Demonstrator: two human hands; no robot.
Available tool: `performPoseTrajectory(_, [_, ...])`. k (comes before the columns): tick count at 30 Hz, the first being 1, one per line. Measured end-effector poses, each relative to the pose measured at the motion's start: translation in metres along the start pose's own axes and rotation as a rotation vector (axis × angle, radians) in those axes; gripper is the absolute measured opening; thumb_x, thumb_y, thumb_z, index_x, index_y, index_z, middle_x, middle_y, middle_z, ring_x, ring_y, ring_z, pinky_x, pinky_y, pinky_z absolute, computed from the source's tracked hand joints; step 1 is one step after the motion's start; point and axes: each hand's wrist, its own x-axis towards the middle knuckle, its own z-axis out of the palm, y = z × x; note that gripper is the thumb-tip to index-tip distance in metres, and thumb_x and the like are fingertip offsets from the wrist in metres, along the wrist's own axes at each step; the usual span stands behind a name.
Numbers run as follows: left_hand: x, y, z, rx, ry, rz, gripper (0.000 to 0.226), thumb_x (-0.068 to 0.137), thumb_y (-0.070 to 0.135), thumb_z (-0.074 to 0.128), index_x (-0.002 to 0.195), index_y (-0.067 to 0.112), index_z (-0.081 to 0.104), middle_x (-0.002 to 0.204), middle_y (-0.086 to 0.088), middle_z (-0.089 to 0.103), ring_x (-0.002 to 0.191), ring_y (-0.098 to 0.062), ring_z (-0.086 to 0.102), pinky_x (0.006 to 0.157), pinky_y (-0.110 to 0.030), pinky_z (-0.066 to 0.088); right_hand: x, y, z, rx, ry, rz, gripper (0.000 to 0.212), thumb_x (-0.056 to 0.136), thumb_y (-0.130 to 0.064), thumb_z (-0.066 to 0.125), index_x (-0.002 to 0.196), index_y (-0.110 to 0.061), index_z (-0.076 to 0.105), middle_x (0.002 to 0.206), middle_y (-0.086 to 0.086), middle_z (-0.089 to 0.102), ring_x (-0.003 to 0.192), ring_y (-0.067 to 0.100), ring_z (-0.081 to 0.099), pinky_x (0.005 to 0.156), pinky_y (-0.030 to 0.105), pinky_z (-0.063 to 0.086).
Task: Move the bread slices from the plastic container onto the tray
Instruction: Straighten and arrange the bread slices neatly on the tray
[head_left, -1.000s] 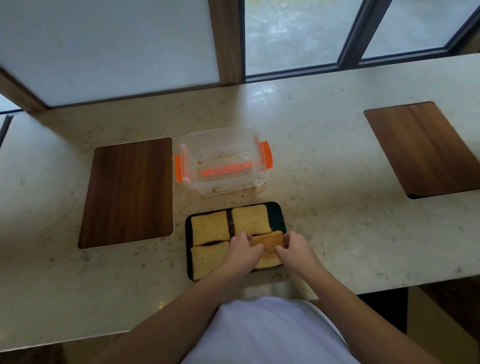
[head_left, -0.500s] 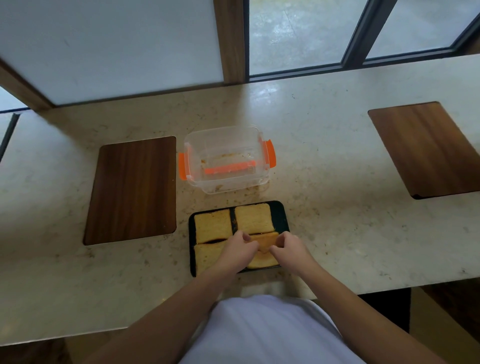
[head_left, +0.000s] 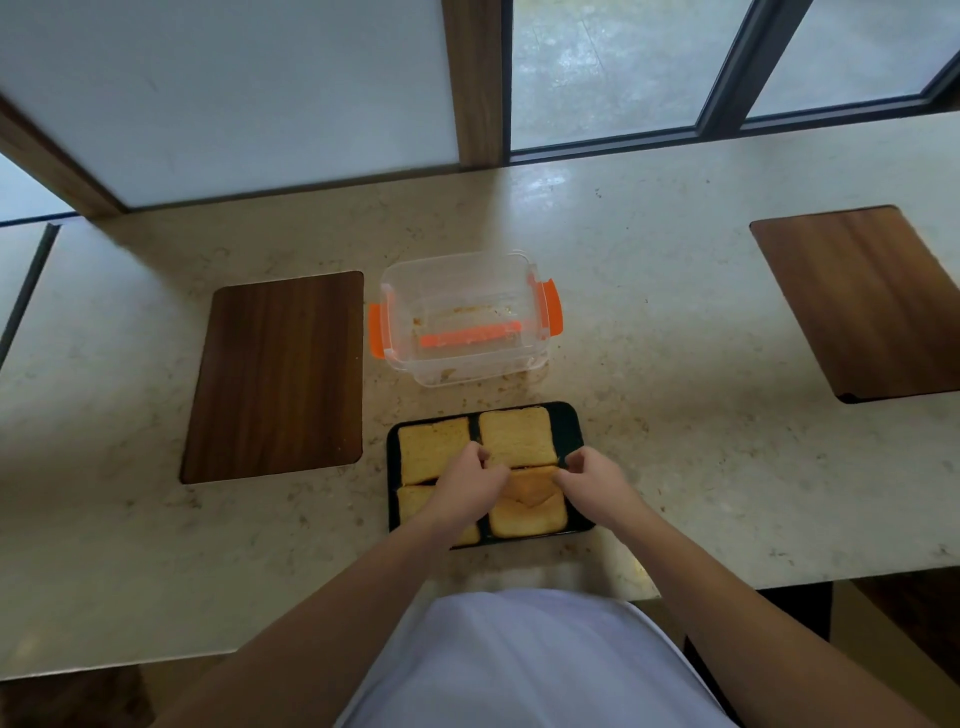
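Five bread slices (head_left: 517, 435), two boards (head_left: 278, 376).

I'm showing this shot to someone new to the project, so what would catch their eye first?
Probably the two hands: the left hand and right hand hold one bread slice between them over the black tray, near the counter's front edge. Just behind stands the clear plastic container with orange clips, holding only crumbs. Dark wooden boards flank the scene.

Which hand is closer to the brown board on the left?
The left hand. It is over the tray's middle, on the wooden board's side; the right hand is further away, at the tray's right part.
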Motion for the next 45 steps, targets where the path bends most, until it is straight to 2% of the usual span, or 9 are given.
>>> performPoseTrajectory(4, [0.005,0.008,-0.002,-0.056,0.002,-0.025,0.057,0.094,0.031,0.053,0.147,0.016,0.038,0.128,-0.002,0.052,0.104,-0.015,0.056,0.077,-0.031,0.049,0.009,-0.017,-0.003,-0.012,0.019,-0.021,0.058,0.092,-0.028,0.058,0.146,-0.010,0.045,0.130,0.009,0.060,0.093,0.014,0.054,0.076,0.030,0.047])
performPoseTrajectory(7, [0.008,0.010,-0.002,-0.068,0.000,-0.020,0.055,0.095,0.029,0.053,0.147,0.018,0.039,0.115,0.003,0.051,0.086,-0.004,0.052,0.065,-0.025,0.044,0.013,-0.025,0.000,-0.012,-0.023,0.013,0.059,0.091,-0.029,0.056,0.146,-0.013,0.044,0.113,0.004,0.063,0.084,0.016,0.063,0.074,0.038,0.059])
performPoseTrajectory(11, [0.010,0.011,-0.002,-0.064,-0.014,-0.041,0.056,0.093,0.029,0.053,0.147,0.017,0.040,0.135,-0.003,0.050,0.113,-0.020,0.053,0.092,-0.040,0.052,0.014,-0.031,0.003,-0.039,-0.059,0.046,0.057,0.088,-0.032,0.056,0.141,-0.012,0.047,0.103,0.002,0.061,0.085,0.018,0.064,0.073,0.039,0.060])
performPoseTrajectory(13, [0.011,0.013,0.000,-0.067,-0.014,-0.048,0.055,0.092,0.029,0.053,0.145,0.018,0.042,0.139,-0.004,0.050,0.117,-0.023,0.051,0.097,-0.043,0.051,0.013,-0.032,0.003,-0.043,-0.055,0.042,0.058,0.087,-0.033,0.057,0.140,-0.012,0.048,0.103,0.000,0.059,0.083,0.015,0.062,0.067,0.034,0.057])
performPoseTrajectory(18, [0.013,0.015,0.004,-0.047,-0.006,-0.043,0.046,0.092,0.033,0.054,0.135,0.017,0.051,0.124,-0.003,0.055,0.106,-0.021,0.055,0.080,-0.036,0.051,0.010,-0.030,0.002,-0.023,-0.044,0.031,0.057,0.087,-0.032,0.059,0.139,-0.012,0.049,0.094,-0.006,0.055,0.077,0.005,0.055,0.061,0.027,0.050])
performPoseTrajectory(22, [0.013,0.015,0.004,-0.060,-0.005,-0.053,0.042,0.090,0.032,0.054,0.130,0.018,0.053,0.122,-0.002,0.055,0.108,-0.020,0.053,0.091,-0.041,0.052,0.012,-0.029,0.002,-0.026,-0.050,0.028,0.056,0.088,-0.033,0.059,0.139,-0.013,0.050,0.103,-0.002,0.056,0.078,0.004,0.053,0.062,0.026,0.049])
performPoseTrajectory(31, [0.015,0.021,0.008,-0.087,-0.004,-0.054,0.019,0.092,0.032,0.055,0.108,0.022,0.056,0.100,0.006,0.055,0.095,-0.014,0.054,0.090,-0.040,0.053,0.013,-0.025,-0.008,0.022,-0.075,0.041,0.047,0.091,-0.031,0.060,0.134,-0.012,0.053,0.096,-0.003,0.061,0.084,0.014,0.062,0.076,0.037,0.058])
performPoseTrajectory(37, [0.013,0.025,0.019,-0.088,0.005,-0.038,0.014,0.092,0.031,0.055,0.103,0.023,0.058,0.100,0.005,0.058,0.090,-0.011,0.054,0.083,-0.036,0.053,0.010,-0.021,-0.016,0.031,-0.078,0.043,0.051,0.091,-0.030,0.059,0.137,-0.010,0.051,0.108,0.006,0.064,0.090,0.019,0.062,0.072,0.034,0.054])
performPoseTrajectory(45, [0.013,0.025,0.015,-0.132,-0.033,-0.043,0.004,0.091,0.031,0.056,0.090,0.028,0.057,0.100,0.005,0.058,0.091,-0.012,0.055,0.091,-0.041,0.053,0.011,-0.019,-0.020,0.032,-0.089,0.054,0.053,0.090,-0.033,0.060,0.137,-0.011,0.051,0.112,0.005,0.063,0.097,0.021,0.063,0.085,0.041,0.059])
